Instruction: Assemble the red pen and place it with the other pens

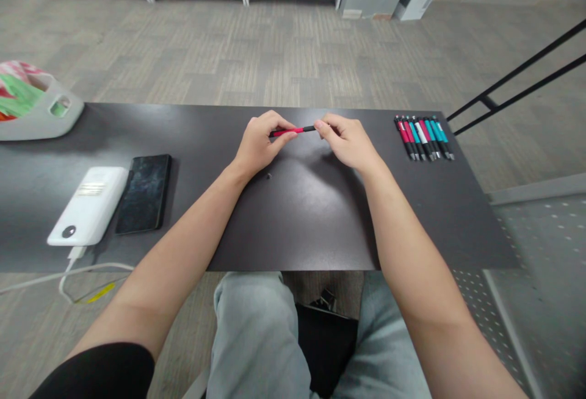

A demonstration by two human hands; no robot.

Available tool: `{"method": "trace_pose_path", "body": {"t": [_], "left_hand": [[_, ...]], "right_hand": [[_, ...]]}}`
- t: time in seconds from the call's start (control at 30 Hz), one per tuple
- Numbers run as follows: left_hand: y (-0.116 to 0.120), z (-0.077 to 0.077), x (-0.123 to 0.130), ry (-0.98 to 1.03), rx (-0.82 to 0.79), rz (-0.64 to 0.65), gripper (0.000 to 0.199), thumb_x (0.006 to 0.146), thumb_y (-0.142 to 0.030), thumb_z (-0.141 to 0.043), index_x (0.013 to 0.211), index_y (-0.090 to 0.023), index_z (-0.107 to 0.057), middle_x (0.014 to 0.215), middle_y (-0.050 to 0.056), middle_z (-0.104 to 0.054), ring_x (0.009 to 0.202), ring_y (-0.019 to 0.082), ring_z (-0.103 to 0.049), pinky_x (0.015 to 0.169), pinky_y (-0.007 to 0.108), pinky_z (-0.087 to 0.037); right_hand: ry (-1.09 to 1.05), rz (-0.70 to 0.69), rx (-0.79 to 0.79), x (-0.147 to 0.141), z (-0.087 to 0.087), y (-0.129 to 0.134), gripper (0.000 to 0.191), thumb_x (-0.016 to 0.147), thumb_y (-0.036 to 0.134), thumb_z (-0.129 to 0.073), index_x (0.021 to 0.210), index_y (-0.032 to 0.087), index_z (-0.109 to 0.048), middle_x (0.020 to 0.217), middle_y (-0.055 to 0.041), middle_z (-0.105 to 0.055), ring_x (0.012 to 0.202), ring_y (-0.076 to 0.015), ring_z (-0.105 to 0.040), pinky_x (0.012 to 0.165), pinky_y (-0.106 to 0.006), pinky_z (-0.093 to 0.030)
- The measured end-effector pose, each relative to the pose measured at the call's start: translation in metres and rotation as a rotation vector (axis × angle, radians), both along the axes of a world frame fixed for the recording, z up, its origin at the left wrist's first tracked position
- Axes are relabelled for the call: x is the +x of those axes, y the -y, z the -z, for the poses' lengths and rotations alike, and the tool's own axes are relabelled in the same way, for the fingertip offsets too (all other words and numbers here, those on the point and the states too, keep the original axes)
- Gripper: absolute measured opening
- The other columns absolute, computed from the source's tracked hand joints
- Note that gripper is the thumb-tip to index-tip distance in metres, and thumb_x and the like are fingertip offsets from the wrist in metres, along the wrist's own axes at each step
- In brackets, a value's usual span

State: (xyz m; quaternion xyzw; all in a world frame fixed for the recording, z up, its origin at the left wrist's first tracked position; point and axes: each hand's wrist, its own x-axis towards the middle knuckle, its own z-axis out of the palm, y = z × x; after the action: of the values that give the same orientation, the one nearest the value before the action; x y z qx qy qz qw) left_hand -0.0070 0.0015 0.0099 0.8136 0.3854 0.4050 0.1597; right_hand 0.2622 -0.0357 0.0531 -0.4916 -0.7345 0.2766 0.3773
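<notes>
A red and black pen [300, 130] is held level above the dark table [302, 228], between my two hands. My left hand [263, 143] pinches its red barrel with thumb and fingers. At the black end, the thumb and fingers of my right hand [348, 140] close on the pen; my fingers hide its tip. A tiny dark piece [269, 176] lies on the table just below my left hand. Off to the right, a row of several pens [423, 138] in red, teal and white lies side by side.
On the left are a black phone [144, 194] and a white power bank [89, 204] with a white cable [66, 277] hanging over the front edge. A white basket [59, 121] with colourful contents stands at the far left. Black metal bars [517, 75] rise beyond the right edge.
</notes>
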Motion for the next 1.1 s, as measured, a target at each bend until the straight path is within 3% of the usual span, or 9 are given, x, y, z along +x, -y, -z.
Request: {"method": "trace_pose_path", "body": {"t": [0.1, 0.2, 0.37, 0.47, 0.57, 0.63, 0.77, 0.93, 1.1], "left_hand": [[0.0014, 0.0000, 0.0017, 0.012, -0.010, -0.005, 0.020, 0.109, -0.048, -0.088, 0.113, -0.029, -0.086, 0.113, 0.007, -0.088, 0.108, 0.032, -0.078, 0.101, 0.048, -0.057], [0.0015, 0.0038, 0.0033, -0.010, -0.022, -0.007, 0.021, 0.115, -0.049, -0.080, 0.122, -0.031, -0.087, 0.112, 0.006, -0.090, 0.107, 0.031, -0.078, 0.107, 0.051, -0.053], [0.0019, 0.0029, 0.0028, -0.039, 0.011, 0.001, 0.014, 0.112, -0.045, -0.085, 0.108, -0.031, -0.087, 0.112, 0.006, -0.091, 0.107, 0.033, -0.078, 0.109, 0.054, -0.050], [0.0034, 0.0010, 0.0029, -0.020, 0.019, -0.032, 0.020, 0.109, -0.050, -0.090, 0.113, -0.031, -0.086, 0.115, 0.007, -0.090, 0.112, 0.034, -0.077, 0.110, 0.053, -0.050], [0.0039, 0.0035, 0.0040, -0.023, 0.005, -0.029, 0.026, 0.118, -0.055, -0.077, 0.123, -0.032, -0.087, 0.114, 0.007, -0.091, 0.109, 0.032, -0.077, 0.110, 0.053, -0.049], [0.0037, 0.0050, 0.0043, -0.037, 0.000, -0.008, 0.027, 0.121, -0.054, -0.071, 0.118, -0.033, -0.087, 0.110, 0.005, -0.090, 0.103, 0.031, -0.075, 0.109, 0.054, -0.048], [0.0043, 0.0020, 0.0031, -0.027, 0.013, -0.016, 0.022, 0.114, -0.052, -0.084, 0.107, -0.031, -0.085, 0.111, 0.006, -0.089, 0.107, 0.033, -0.075, 0.111, 0.056, -0.047], [0.0060, 0.0019, 0.0048, -0.028, -0.009, -0.015, 0.023, 0.118, -0.053, -0.078, 0.122, -0.032, -0.087, 0.115, 0.007, -0.090, 0.111, 0.032, -0.077, 0.112, 0.055, -0.046], [0.0055, 0.0017, 0.0049, -0.037, -0.008, -0.002, 0.017, 0.116, -0.046, -0.080, 0.109, -0.033, -0.088, 0.111, 0.005, -0.090, 0.104, 0.031, -0.076, 0.113, 0.057, -0.045]], "right_hand": [[0.017, 0.008, 0.001, 0.0004, -0.0002, -0.0007, 0.080, 0.103, 0.105, -0.065, 0.079, 0.029, -0.058, 0.068, 0.0004, -0.047, 0.077, -0.0239, -0.053, 0.076, -0.039, -0.044], [0.029, 0.011, 0.000, 0.0005, 0.0005, -0.0011, 0.076, 0.106, 0.100, -0.067, 0.080, 0.029, -0.061, 0.069, 0.0005, -0.049, 0.079, -0.0239, -0.055, 0.077, -0.039, -0.045], [0.028, -0.010, -0.002, -0.0003, 0.0022, -0.0012, 0.077, 0.105, 0.100, -0.068, 0.078, 0.029, -0.061, 0.068, 0.0003, -0.051, 0.076, -0.0233, -0.054, 0.076, -0.039, -0.046], [0.034, -0.012, -0.007, 0.0000, 0.0023, -0.0016, 0.075, 0.106, 0.099, -0.069, 0.079, 0.029, -0.061, 0.067, 0.0004, -0.050, 0.077, -0.0239, -0.055, 0.075, -0.039, -0.046], [0.029, -0.003, -0.004, 0.0013, 0.0024, -0.0021, 0.071, 0.108, 0.094, -0.071, 0.082, 0.029, -0.061, 0.070, 0.0004, -0.049, 0.080, -0.0244, -0.056, 0.077, -0.039, -0.045], [0.019, -0.002, -0.008, 0.0021, 0.0030, -0.0025, 0.069, 0.108, 0.093, -0.072, 0.083, 0.029, -0.061, 0.071, 0.0003, -0.049, 0.081, -0.0247, -0.056, 0.078, -0.039, -0.044], [0.020, -0.013, -0.017, 0.0019, 0.0045, -0.0029, 0.071, 0.108, 0.096, -0.069, 0.083, 0.029, -0.060, 0.073, -0.0006, -0.049, 0.082, -0.0249, -0.054, 0.078, -0.040, -0.042], [0.032, -0.009, -0.005, 0.0004, 0.0029, -0.0019, 0.076, 0.105, 0.102, -0.065, 0.081, 0.030, -0.060, 0.071, -0.0008, -0.049, 0.080, -0.0255, -0.055, 0.078, -0.041, -0.044], [0.054, -0.007, -0.004, 0.0008, 0.0052, -0.0023, 0.066, 0.112, 0.088, -0.072, 0.084, 0.029, -0.062, 0.071, -0.0006, -0.053, 0.084, -0.0257, -0.060, 0.080, -0.040, -0.047]]}}
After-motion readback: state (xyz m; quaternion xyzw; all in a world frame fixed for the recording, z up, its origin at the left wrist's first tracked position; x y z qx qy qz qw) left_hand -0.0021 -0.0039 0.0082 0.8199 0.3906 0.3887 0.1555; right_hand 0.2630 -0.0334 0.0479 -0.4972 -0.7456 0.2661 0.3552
